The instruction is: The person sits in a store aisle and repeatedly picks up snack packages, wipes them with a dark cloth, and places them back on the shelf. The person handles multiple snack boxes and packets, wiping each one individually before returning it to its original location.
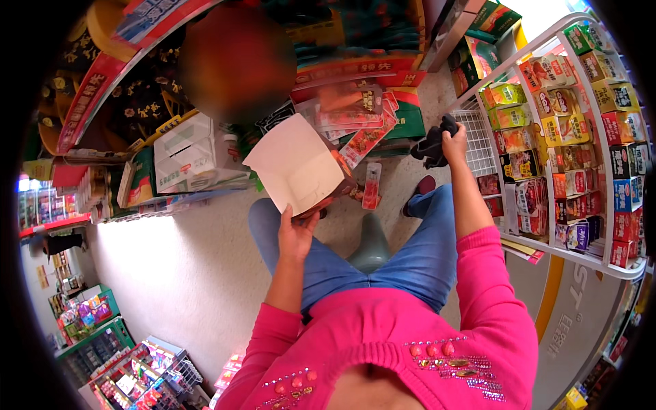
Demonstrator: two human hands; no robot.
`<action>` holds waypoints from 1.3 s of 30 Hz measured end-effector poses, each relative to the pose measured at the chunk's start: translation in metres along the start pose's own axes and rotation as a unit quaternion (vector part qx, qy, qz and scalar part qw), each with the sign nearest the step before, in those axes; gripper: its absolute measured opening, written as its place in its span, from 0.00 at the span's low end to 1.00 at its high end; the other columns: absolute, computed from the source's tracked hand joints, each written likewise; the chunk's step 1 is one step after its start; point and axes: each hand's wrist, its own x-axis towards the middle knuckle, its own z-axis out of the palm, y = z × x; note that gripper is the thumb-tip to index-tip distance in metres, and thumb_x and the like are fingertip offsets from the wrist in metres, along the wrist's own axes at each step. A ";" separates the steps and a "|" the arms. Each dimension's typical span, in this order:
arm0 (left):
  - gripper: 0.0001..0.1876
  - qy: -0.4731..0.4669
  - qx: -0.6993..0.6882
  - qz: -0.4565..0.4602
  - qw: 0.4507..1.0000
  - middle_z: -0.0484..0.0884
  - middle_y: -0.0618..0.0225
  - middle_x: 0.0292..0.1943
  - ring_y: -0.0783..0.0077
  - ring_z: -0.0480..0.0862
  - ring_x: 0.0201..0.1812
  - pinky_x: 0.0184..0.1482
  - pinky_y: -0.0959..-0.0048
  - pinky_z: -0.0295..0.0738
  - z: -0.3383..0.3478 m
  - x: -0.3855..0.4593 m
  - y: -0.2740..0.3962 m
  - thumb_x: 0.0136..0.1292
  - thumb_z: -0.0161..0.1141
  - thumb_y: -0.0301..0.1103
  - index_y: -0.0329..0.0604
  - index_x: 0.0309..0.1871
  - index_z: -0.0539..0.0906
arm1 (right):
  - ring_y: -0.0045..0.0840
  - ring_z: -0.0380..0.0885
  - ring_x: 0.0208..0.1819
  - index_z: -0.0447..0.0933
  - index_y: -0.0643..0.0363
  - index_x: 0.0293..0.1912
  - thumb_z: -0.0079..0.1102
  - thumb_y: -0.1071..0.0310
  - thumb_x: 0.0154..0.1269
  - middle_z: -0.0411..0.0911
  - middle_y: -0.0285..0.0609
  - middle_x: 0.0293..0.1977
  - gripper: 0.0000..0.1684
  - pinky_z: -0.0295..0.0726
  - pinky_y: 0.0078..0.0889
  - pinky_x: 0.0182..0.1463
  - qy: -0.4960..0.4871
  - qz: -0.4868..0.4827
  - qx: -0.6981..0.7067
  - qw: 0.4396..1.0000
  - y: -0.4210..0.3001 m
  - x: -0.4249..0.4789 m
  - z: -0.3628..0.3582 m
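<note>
My left hand (297, 233) grips the near edge of an open cardboard box (302, 164), pale inside and dark with orange print outside. The box is tilted so that its bare inner walls face me. Out to the right, my right hand (455, 143) holds a crumpled black cloth (435, 143) beside a white wire rack. Past the box lie several flat red-and-clear snack packs (353, 107), stacked on a green carton (410, 120). Between my feet, a narrow red pack (372, 185) is on the floor.
On the right a white wire rack (556, 215) holds rows of snack packets. A white carton (187, 148) rests on a low stack at the left. Shelves with red edge strips (353, 69) stand ahead. Under me is a grey-green stool (371, 246). Goods racks (138, 379) stand lower left.
</note>
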 end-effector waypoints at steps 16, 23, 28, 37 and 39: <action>0.46 -0.133 0.244 0.226 0.934 0.62 0.60 0.66 0.66 0.70 0.62 0.60 0.71 0.70 0.051 -0.024 -0.055 0.56 0.61 0.23 0.43 0.74 0.45 | 0.55 0.71 0.50 0.70 0.71 0.53 0.59 0.69 0.56 0.73 0.62 0.46 0.26 0.71 0.49 0.55 -0.195 -0.247 0.088 0.945 -0.201 -0.161 0.006; 0.42 -0.334 0.126 -0.080 0.931 0.64 0.59 0.69 0.57 0.68 0.67 0.65 0.54 0.63 0.040 -0.041 0.007 0.62 0.56 0.56 0.45 0.73 0.55 | 0.55 0.75 0.46 0.74 0.63 0.51 0.58 0.67 0.55 0.77 0.57 0.41 0.22 0.74 0.46 0.51 -0.494 -0.224 0.159 0.825 -0.174 -0.178 0.019; 0.36 -0.309 -0.080 -0.261 0.911 0.72 0.59 0.64 0.54 0.70 0.65 0.66 0.48 0.63 0.064 -0.032 0.030 0.68 0.40 0.65 0.46 0.66 0.69 | 0.46 0.72 0.53 0.77 0.59 0.47 0.58 0.66 0.57 0.75 0.51 0.48 0.17 0.74 0.39 0.53 -0.441 -0.310 0.252 0.804 -0.256 -0.210 -0.054; 0.35 -0.441 -0.009 -0.159 0.883 0.66 0.63 0.68 0.58 0.67 0.68 0.67 0.47 0.59 0.079 -0.053 0.013 0.66 0.43 0.62 0.55 0.71 0.63 | 0.39 0.72 0.47 0.79 0.54 0.41 0.58 0.63 0.50 0.75 0.44 0.43 0.16 0.73 0.37 0.50 -0.232 -0.525 0.087 0.814 -0.246 -0.209 -0.042; 0.36 -0.406 -0.017 -0.175 0.897 0.65 0.62 0.69 0.54 0.65 0.69 0.68 0.45 0.58 0.092 -0.063 0.006 0.65 0.42 0.62 0.52 0.72 0.60 | 0.39 0.70 0.48 0.79 0.55 0.42 0.57 0.59 0.51 0.75 0.43 0.44 0.19 0.71 0.39 0.46 -0.184 -0.516 0.041 0.836 -0.236 -0.203 -0.037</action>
